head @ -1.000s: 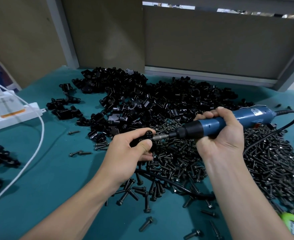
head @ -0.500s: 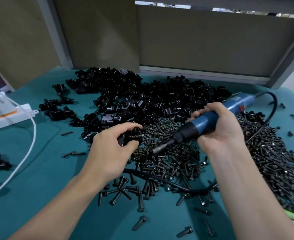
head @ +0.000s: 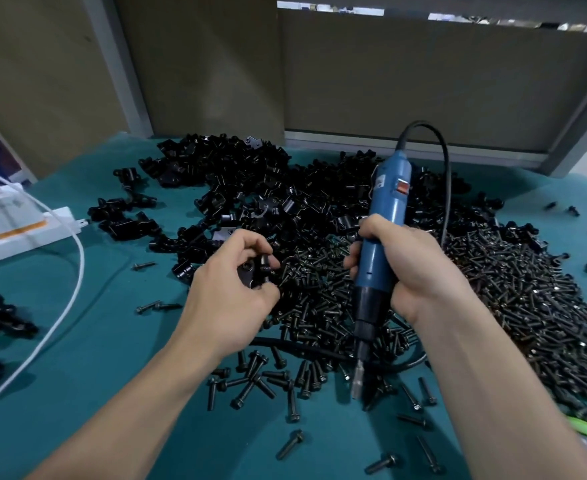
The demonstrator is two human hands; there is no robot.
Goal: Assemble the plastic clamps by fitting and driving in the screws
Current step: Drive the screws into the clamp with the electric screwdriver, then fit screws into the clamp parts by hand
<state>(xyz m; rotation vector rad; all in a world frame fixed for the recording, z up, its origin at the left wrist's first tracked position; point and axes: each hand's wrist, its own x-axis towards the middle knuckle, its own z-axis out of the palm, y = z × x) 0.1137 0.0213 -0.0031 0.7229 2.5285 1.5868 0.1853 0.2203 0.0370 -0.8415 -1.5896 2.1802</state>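
So your left hand [head: 228,299] pinches a clamp [head: 250,271] above the screws [head: 319,299], maybe to turn it. Your right hand [head: 413,271] grips the driver [head: 387,202] tip-down, out of the way.

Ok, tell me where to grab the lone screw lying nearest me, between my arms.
Pinch the screw across its shank just below the head, coming straight down from above: it lies flat on the mat, apart from the others, with room either side.
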